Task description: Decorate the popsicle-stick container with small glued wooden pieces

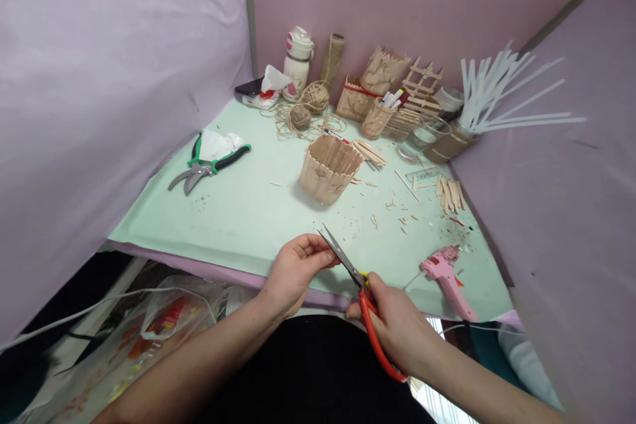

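My right hand [397,324] is wrapped round the red-handled scissors [342,253], whose slightly parted blades point up and to the left. A small yellow bit [364,275] shows between the blades' pivot and my fingers; its kind is unclear. Beside the blades, my left hand [298,271] is closed in a pinch, thumb against fingers, and whatever it holds is too small or hidden to name. Beyond both hands, a wooden-stick pot [324,179] with a scalloped rim stands on the pale green tabletop [238,218].
Pruning shears [199,169] lie at left, a pink glue gun [450,281] at right. Wood scraps and popsicle sticks [450,194] are scattered rightward. Behind stand twine balls [315,98], a bottle [297,66], a glass jar [420,142] and white strips [497,96].
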{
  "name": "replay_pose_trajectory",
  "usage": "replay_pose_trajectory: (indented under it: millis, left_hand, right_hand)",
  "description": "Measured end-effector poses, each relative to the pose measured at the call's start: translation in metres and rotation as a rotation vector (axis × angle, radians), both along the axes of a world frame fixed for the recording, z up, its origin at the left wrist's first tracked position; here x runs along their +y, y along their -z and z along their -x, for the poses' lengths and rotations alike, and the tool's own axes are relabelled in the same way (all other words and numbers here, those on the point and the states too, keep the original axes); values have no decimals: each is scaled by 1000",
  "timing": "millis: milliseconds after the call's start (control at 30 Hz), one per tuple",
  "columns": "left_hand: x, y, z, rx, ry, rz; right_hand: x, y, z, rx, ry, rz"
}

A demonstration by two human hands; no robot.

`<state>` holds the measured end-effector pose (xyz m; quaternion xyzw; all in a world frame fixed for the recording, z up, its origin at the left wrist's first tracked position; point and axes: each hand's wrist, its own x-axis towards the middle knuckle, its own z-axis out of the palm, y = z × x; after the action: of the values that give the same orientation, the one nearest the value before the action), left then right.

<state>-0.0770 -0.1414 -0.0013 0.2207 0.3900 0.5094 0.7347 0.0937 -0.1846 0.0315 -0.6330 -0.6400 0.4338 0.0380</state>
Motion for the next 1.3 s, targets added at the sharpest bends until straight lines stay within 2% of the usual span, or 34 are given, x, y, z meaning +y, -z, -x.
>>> replay_pose_trajectory:
  millis: [133, 267, 433, 667, 833, 1033, 1300]
  left_hand:
    - [1, 0, 0, 23, -10, 22]
    - [6, -3, 5, 3, 16, 83]
    - [7, -6, 9, -12, 96, 125]
    - [5, 0, 10, -39, 174, 134]
    - [4, 3, 10, -71, 184, 135]
    - [3, 1, 10, -34, 233, 116]
    - [2, 4, 5, -16, 265, 102]
  right_hand:
    - [1, 2, -4, 68, 1, -7]
    - [9, -1, -5, 79, 104, -114]
    - [20, -3, 1, 263, 210, -229]
    - [31, 4, 16, 452, 226, -437]
    - [33, 13, 21, 480, 250, -463]
    - [33, 14, 20, 469, 287, -541]
    - [30, 22, 21, 536, 322, -496]
